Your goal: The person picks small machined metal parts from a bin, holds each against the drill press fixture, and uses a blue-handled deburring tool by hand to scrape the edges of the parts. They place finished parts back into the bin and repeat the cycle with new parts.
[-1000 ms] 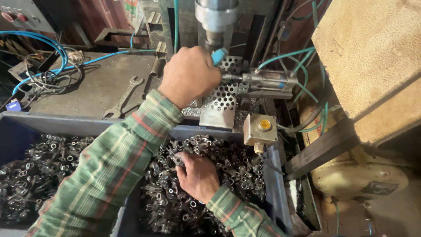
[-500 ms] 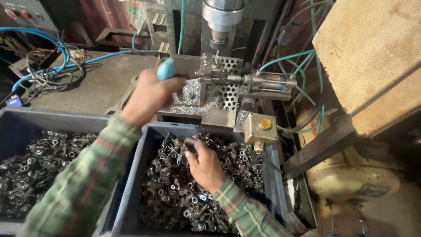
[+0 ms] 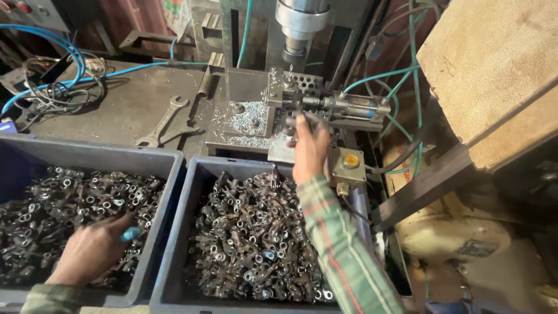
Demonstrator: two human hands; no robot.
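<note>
- Half a second ago the left hand (image 3: 93, 250) was raised at the drill fixture with the blue-handled tool; it now lies low at the lower left of the frame, on the parts in the left bin (image 3: 168, 160).
- Its grip is closed on a blue-handled tool (image 3: 130, 234), of which only the blue end shows between the fingers.
- The right hand (image 3: 309, 148) was down in the right bin (image 3: 195, 174) half a second ago; it is now up at the centre of the frame, fingertips at the clamp fixture (image 3: 290, 96) below the drill spindle (image 3: 301, 23).
- What its grip holds cannot be told: the fingers curl against the fixture and hide anything between them.
- Two dark plastic bins stand side by side across the bottom of the frame, both full of small metal parts (image 3: 250, 244), too many to count.
- Two open-ended spanners (image 3: 165, 122) lie crossed on the worktop (image 3: 122, 99), upper left of centre.
- One pneumatic cylinder (image 3: 354, 107) sits right of the fixture, touching it.
- One small box with a yellow button (image 3: 350, 163) is just beside the right wrist.
- Blue hoses (image 3: 70, 55) coil at the upper left.
</note>
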